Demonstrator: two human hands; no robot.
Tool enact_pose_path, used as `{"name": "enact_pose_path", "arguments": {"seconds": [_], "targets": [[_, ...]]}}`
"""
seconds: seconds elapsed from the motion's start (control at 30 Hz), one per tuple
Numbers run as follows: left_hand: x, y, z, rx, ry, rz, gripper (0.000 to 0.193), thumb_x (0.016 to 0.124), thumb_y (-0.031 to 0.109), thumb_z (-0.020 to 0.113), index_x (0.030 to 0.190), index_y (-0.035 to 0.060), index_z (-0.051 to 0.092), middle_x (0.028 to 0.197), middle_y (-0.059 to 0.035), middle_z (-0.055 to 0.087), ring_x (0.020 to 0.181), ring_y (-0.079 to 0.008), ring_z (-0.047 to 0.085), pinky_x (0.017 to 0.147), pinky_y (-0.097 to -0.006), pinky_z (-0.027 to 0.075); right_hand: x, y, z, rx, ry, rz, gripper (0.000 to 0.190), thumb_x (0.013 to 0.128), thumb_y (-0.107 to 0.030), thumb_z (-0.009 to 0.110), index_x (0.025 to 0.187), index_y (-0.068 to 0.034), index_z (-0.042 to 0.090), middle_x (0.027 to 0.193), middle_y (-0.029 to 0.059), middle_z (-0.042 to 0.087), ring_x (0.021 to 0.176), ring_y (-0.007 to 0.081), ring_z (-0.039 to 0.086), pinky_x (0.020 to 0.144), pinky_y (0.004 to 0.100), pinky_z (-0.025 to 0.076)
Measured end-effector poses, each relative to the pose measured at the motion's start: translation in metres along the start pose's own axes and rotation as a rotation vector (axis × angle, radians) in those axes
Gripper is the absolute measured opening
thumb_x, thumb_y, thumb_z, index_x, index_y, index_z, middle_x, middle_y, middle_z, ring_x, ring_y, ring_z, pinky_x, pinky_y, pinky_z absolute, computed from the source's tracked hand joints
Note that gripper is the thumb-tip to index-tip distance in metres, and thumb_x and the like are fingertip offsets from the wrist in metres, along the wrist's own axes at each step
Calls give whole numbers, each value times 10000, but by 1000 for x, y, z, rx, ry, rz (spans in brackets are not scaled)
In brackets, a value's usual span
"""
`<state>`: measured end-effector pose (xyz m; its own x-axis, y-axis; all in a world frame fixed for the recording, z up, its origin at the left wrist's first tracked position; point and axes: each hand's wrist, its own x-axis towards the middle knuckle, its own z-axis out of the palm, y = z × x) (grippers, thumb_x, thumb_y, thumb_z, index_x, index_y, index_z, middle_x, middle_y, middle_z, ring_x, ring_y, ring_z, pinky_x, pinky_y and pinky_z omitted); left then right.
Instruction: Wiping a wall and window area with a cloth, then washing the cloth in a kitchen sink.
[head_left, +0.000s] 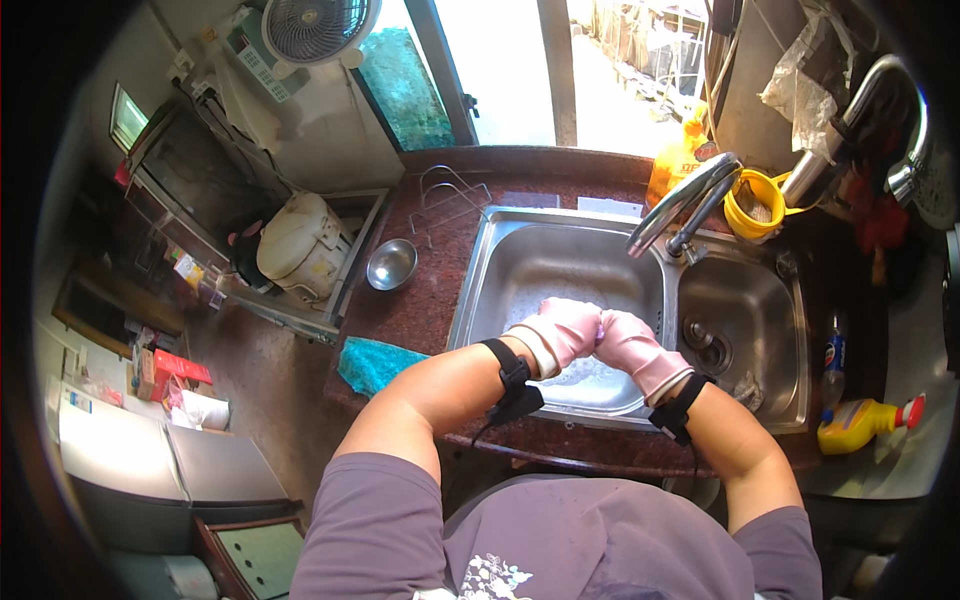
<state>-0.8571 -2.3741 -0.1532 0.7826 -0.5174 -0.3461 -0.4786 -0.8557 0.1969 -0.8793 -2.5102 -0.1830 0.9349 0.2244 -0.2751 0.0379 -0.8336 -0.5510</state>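
Note:
Both my hands wear pink rubber gloves and meet over the left basin (506, 255) of a stainless steel double sink. My left hand (566, 330) is closed in a fist. Against it, my right hand (634, 345) is also closed. A bit of a purple thing (599, 334) shows squeezed between them; the gloves hide most of it, and its kind is unclear. Sudsy water (581, 375) lies in the basin below. The chrome faucet (684, 202) arches over the basin behind my hands.
A metal bowl (391, 265), a wire rack (450, 199) and a turquoise cloth (382, 365) lie on the counter to the left. Behind the faucet are an orange bottle (675, 161) and a yellow cup (731, 214). A yellow bottle (859, 426) lies right of the right basin (742, 292).

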Motion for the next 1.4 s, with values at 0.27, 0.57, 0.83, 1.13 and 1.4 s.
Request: {"name": "enact_pose_path", "arguments": {"seconds": [0.27,0.57,0.83,1.13,1.4], "targets": [[9,-15,25,-413,-157,-29,261,797,287,619,858,46,700,802,-153,678,765,-289,650,687,-377,499,-28,9,-14,-73,267,-400,473,736,-259,729,1152,-75,599,1173,189,604,1070,356,597,893,386,488],[-31,5,-4,-959,-901,-142,388,859,257,618,544,236,393,487,124,286,395,-22,229,374,-232,148,-41,15,-7,-530,545,-999,442,808,-112,564,1238,-20,519,1100,155,627,634,225,618,552,333,507],[-28,21,-7,-306,-84,-119,244,760,215,655,944,66,713,899,-187,689,829,-334,651,769,-392,507,-20,22,22,-204,434,-457,182,763,-239,673,814,-83,597,721,120,650,656,305,664,588,416,515],[-1,-8,-2,151,376,305,184,819,235,572,819,80,670,777,-186,684,769,-350,690,698,-431,553,-11,-1,12,429,147,-97,232,774,-156,695,970,-37,665,912,195,690,870,267,687,727,357,521],[12,-9,-16,294,497,493,168,778,273,643,748,108,642,644,-125,663,603,-300,677,557,-396,543,-24,-12,-26,607,-205,147,138,751,-117,695,831,-24,632,645,23,547,582,129,467,500,311,365]]}}
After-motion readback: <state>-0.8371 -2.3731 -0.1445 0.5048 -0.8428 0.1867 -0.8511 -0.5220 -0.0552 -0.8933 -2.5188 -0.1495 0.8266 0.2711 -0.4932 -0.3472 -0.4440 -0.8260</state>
